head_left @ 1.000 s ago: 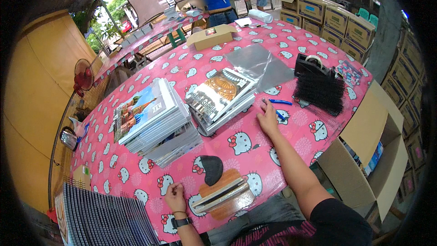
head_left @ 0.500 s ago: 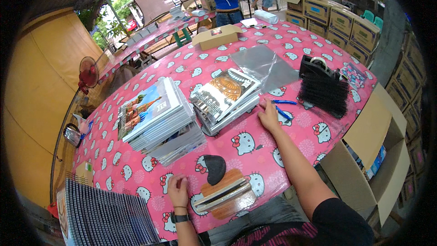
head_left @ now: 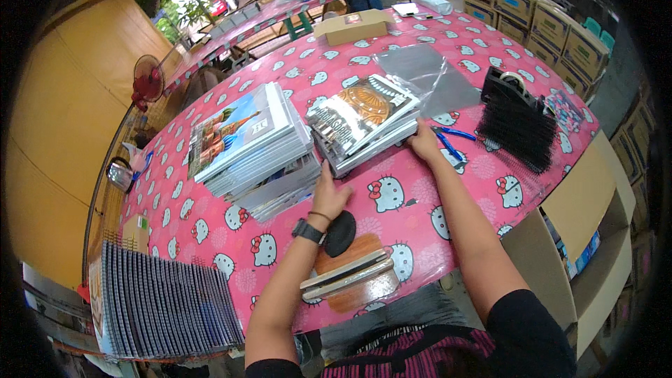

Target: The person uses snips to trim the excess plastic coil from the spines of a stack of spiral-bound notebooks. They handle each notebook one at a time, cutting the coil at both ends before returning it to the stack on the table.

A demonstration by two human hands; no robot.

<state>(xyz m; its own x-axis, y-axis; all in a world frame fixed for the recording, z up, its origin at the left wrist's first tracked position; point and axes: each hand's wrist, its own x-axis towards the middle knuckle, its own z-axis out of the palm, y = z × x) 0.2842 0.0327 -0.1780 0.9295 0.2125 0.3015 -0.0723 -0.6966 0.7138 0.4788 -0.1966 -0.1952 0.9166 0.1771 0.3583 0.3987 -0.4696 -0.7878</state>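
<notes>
A loose stack of printed sheets [head_left: 365, 113] with a dome picture on top lies at mid-table, its layers unevenly fanned. My right hand [head_left: 424, 143] grips its right edge with fingers curled, beside blue-handled pliers [head_left: 453, 141]. At the near left corner of that stack, my left hand [head_left: 329, 194] reaches with fingers stretched out, touching or nearly touching it; some fingertips are hidden. A taller stack of printed sheets [head_left: 241, 129] with a colourful tower picture stands just left. Below my left wrist are a black rounded pad [head_left: 341, 234] and a wooden board with a slotted bar [head_left: 350, 273].
Wire-bound books [head_left: 164, 301] stand at the near left. On the right are black binding wires [head_left: 519, 131], a tape dispenser [head_left: 498, 85] and an open carton [head_left: 595, 259]. Clear plastic sheets [head_left: 437, 80] and a small box [head_left: 355, 28] lie farther back. Two people stand beyond the table.
My left hand has moved up and forward from beside the wooden board to the dome-picture stack. My right hand has closed in on that stack's right edge. The view has shifted.
</notes>
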